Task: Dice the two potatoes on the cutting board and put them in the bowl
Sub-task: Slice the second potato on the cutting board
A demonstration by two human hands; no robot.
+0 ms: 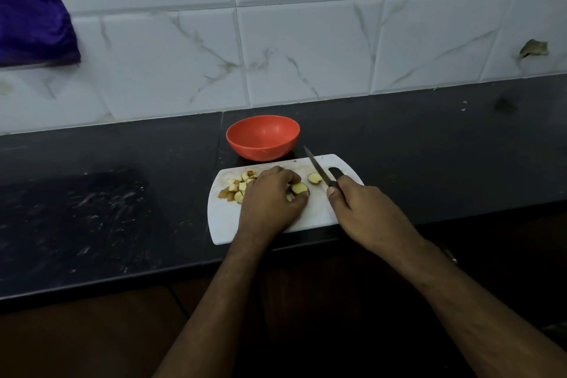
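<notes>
Both forearms reached forward from the lower edge of the view over the dark worktop (pixel 92 224) to the white cutting board (pixel 319 212). The left hand (pixel 270 199) lay knuckles up near the middle of the board, its fingers curled down over a piece of potato (pixel 299 188), with the thumb pressed against the near side of that piece; brown skin and a pale cut face showed between thumb and fingertips. The right hand (pixel 362 212) was wrapped round the black handle of a knife (pixel 317 170), thumb along the near side of the handle, and the blade pointed away and to the left, its tip reaching past the far edge of the board toward the bowl. Whether the blade touched the board could not be told. A small cut potato end (pixel 314 178) lay by itself just left of the blade, between the two hands. A heap of diced potato (pixel 237 187), pale yellow with bits of brown skin, sat on the left part of the board, partly hidden by the left hand. The orange bowl (pixel 263 137) stood on the worktop just behind the board, with nothing visible inside it.
</notes>
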